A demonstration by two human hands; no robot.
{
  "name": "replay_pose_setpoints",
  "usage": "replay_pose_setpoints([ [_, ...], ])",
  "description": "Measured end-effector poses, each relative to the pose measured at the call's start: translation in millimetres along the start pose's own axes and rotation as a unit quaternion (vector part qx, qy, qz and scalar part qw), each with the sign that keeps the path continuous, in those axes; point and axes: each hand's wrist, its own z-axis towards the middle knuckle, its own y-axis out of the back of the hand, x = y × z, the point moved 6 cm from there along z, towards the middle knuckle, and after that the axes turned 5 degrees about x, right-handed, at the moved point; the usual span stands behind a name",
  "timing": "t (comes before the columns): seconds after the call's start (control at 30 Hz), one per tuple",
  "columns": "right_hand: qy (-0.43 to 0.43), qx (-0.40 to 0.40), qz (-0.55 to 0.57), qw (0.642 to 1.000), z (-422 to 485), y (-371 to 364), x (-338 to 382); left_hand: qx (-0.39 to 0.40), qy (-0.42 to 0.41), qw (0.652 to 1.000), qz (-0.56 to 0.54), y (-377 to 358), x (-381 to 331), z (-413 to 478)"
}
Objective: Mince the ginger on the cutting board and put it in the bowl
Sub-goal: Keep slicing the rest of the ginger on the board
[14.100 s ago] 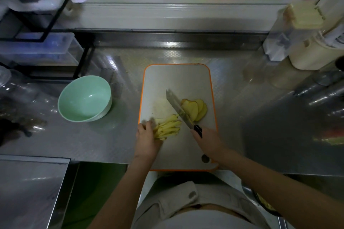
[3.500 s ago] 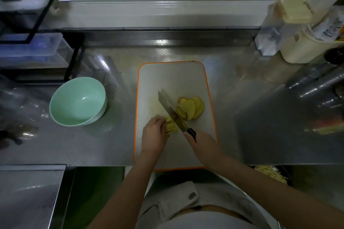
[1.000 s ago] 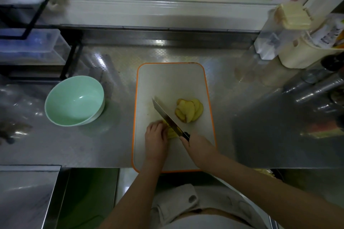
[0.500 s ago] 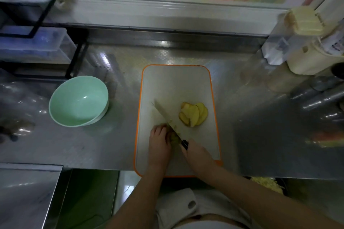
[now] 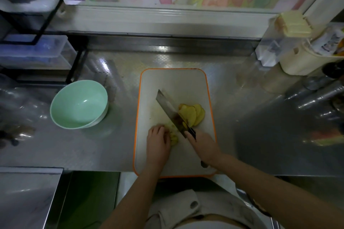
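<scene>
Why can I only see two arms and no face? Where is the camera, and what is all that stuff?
The camera sits on the person's head and looks down, so you see what they see: their own two arms. There is no robot here, just bare hands.

They stand at a shiny metal counter. On it lies a white cutting board with an orange edge. To its left stands a light green bowl.

The right hand grips a big knife, its blade pointing away over the board. The left hand holds down the cut ginger with curled fingers, close to the blade. On the other side of the blade lies a little stack of ginger slices, not yet chopped small.
</scene>
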Motion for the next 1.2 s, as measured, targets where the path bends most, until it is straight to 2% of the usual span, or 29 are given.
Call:
replay_pose_setpoints([
  [0.07,0.011,-0.005,-0.002,1.000,-2.1,2.7,2.6,0.015,-0.008,1.000,0.005,3.5,-3.0,0.8],
  [0.23,0.017,-0.005,-0.007,1.000,-17.2,11.1,14.1,0.012,0.034,0.995,-0.088,11.7,2.1,-3.1],
  [0.33,-0.013,0.011,-0.044,0.999,-21.9,9.7,12.4,0.025,0.030,0.997,-0.059,8.0,6.8,-2.1],
  [0.47,-0.003,0.047,-0.091,0.995,-25.4,3.7,16.0,0.023,0.027,0.998,-0.047,9.1,8.4,-2.9],
  [0.97,-0.020,0.066,-0.059,0.996,-22.1,-11.6,11.2,0.018,0.033,0.999,-0.020,0.2,11.1,-0.9],
  [1.2,-0.067,0.072,-0.034,0.995,-16.9,-23.1,6.8,0.008,0.031,0.999,-0.019,-0.6,10.9,-2.0],
])
